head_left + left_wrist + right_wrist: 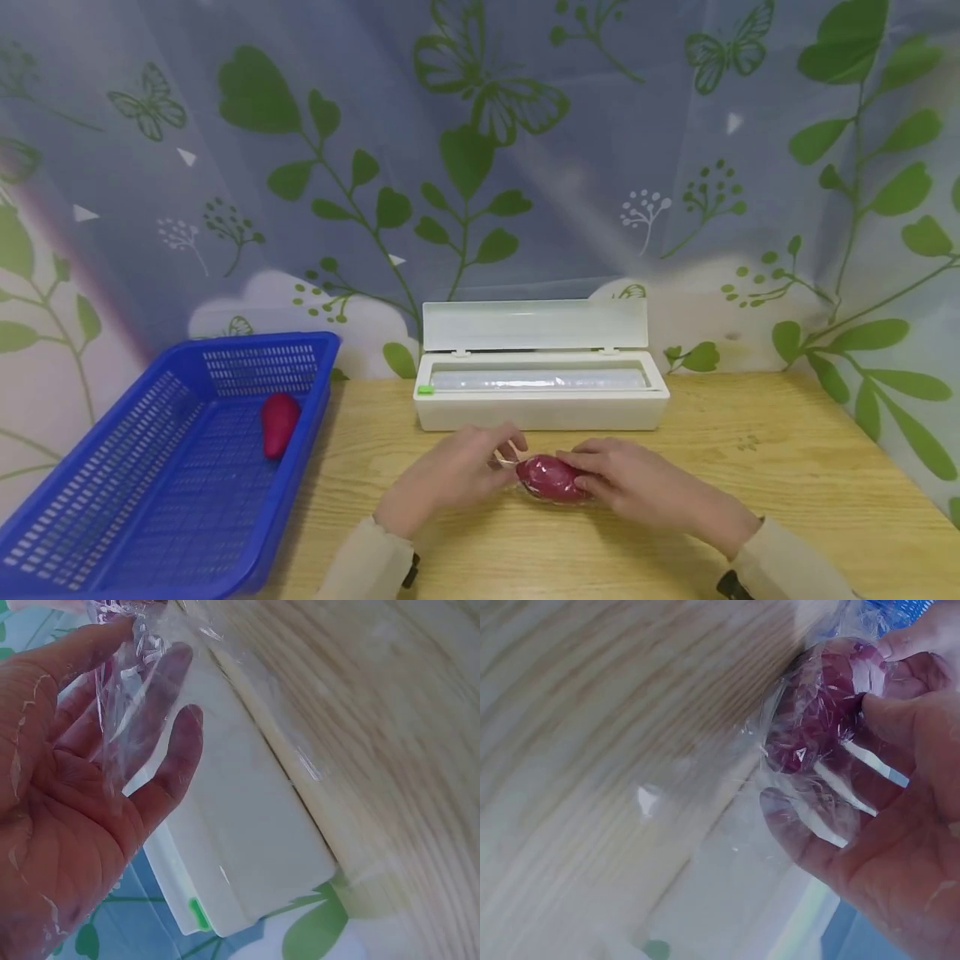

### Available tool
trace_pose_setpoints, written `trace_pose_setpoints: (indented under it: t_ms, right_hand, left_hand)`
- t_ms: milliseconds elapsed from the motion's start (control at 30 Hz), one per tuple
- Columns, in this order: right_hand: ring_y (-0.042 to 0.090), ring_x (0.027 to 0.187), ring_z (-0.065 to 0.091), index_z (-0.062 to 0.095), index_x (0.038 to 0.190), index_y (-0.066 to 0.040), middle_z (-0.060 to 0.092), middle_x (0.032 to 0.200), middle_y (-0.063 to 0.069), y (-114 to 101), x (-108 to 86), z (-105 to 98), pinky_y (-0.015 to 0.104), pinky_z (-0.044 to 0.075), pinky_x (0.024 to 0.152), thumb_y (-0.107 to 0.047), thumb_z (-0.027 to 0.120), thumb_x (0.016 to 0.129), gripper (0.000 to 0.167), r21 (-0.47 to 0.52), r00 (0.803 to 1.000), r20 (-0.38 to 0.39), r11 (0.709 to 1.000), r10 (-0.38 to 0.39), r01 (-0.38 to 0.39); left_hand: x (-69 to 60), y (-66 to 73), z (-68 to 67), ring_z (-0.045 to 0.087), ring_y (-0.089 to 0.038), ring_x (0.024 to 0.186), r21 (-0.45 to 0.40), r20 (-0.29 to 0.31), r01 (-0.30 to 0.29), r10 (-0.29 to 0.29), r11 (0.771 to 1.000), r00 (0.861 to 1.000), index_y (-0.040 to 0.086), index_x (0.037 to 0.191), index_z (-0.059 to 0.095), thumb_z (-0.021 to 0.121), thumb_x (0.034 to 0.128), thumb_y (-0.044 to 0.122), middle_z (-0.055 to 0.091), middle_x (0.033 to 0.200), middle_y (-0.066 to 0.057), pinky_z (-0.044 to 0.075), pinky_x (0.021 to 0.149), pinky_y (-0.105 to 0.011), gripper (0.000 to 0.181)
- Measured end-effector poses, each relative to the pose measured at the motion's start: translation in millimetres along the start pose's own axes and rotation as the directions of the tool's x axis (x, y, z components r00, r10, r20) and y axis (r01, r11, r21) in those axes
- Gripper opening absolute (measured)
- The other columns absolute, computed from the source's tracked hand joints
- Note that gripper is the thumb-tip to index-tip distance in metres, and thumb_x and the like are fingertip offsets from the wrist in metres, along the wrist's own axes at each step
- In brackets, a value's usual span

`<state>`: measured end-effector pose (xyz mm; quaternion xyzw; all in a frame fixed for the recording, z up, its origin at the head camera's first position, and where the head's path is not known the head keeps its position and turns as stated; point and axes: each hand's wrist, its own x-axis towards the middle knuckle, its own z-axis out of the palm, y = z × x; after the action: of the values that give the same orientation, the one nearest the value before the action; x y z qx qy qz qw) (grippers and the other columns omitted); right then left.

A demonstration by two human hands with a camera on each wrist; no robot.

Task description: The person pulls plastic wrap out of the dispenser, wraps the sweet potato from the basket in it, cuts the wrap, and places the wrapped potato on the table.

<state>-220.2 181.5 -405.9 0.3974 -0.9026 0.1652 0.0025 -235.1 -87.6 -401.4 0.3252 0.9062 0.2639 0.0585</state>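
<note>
A dark-red oval fruit or vegetable point(555, 477), its kind unclear, lies wrapped in clear cling film near the table's front. My right hand point(637, 479) holds its right end; in the right wrist view the thumb and fingers close round the wrapped red piece point(817, 705). My left hand point(457, 471) is at the other end, where loose film gathers. In the left wrist view, crinkled cling film point(142, 690) runs between its thumb and curled fingers, with the fingertips partly behind the film. Just beyond both hands stands a white cling film dispenser point(540, 414), lid raised, a roll inside.
To the left stands a blue plastic basket point(258, 533) with a second red, pear-shaped piece point(281, 425) at its right side. A patterned curtain point(570, 208) hangs behind the wooden table point(780, 467). The dispenser carries a small green slider point(425, 390) at its left end.
</note>
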Motion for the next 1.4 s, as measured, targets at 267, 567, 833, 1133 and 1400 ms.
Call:
trace_pose_setpoints:
  t_ms: [267,567,833,1133,1400]
  right_hand:
    - [0.027,0.114,0.068,0.064,0.137,-0.007,0.071,0.128,0.01,-12.5,2.2,0.2,0.048,0.057,0.095,-0.033,0.083,0.084,0.062,-0.105,0.996,0.031,0.991,0.085,-0.081]
    - [0.007,0.09,0.059,0.069,0.129,-0.004,0.076,0.113,0.004,-8.6,4.9,2.0,0.024,0.055,0.076,-0.03,0.083,0.084,0.053,-0.016,0.995,0.01,0.995,0.097,-0.097]
    - [0.003,0.084,0.049,0.07,0.129,-0.01,0.073,0.105,-0.005,-5.7,3.4,-1.8,0.018,0.047,0.069,-0.033,0.08,0.088,0.049,0.153,0.994,-0.002,0.982,0.11,-0.108]
    - [0.002,0.079,0.051,0.069,0.132,-0.018,0.072,0.107,-0.011,-1.5,-0.9,-5.9,0.021,0.047,0.067,-0.042,0.075,0.091,0.048,0.334,0.997,-0.04,0.941,0.067,-0.05]
    - [0.013,0.096,0.067,0.072,0.122,-0.012,0.075,0.112,0.003,-1.1,-0.4,-3.1,0.034,0.06,0.079,-0.021,0.083,0.084,0.04,0.21,0.946,-0.321,0.977,0.04,0.03]
  left_hand:
    - [-3.0,-6.2,-1.5,0.068,-0.006,0.093,0.109,-0.029,0.011,-0.008,0.994,1.0,0.018,0.103,0.074,0.074,0.0915,0.013,0.076,0.102,0.005,0.057,0.085,-0.023,0.012]
    - [-11.7,1.8,0.3,0.062,-0.016,0.093,0.295,-0.283,0.012,0.076,0.955,0.956,0.014,0.103,0.075,0.079,0.0884,0.014,0.067,0.102,-0.001,0.056,0.078,-0.025,0.015]
    - [-10.0,15.9,4.7,0.072,-0.026,0.107,0.035,-0.084,0.15,-0.147,0.988,0.986,0.003,0.129,0.066,0.063,0.101,0.039,0.072,0.122,-0.015,0.06,0.089,-0.035,0.045]
    - [2.7,18.8,11.8,0.072,-0.019,0.093,-0.662,0.052,0.217,-0.245,0.718,0.968,-0.001,0.135,0.06,0.066,0.1004,0.028,0.066,0.122,-0.013,0.063,0.081,-0.036,0.045]
    - [8.5,14.4,13.8,0.071,-0.019,0.094,-0.864,0.079,0.24,-0.352,0.442,0.933,-0.006,0.13,0.058,0.064,0.1011,0.022,0.064,0.123,-0.018,0.062,0.088,-0.037,0.041]
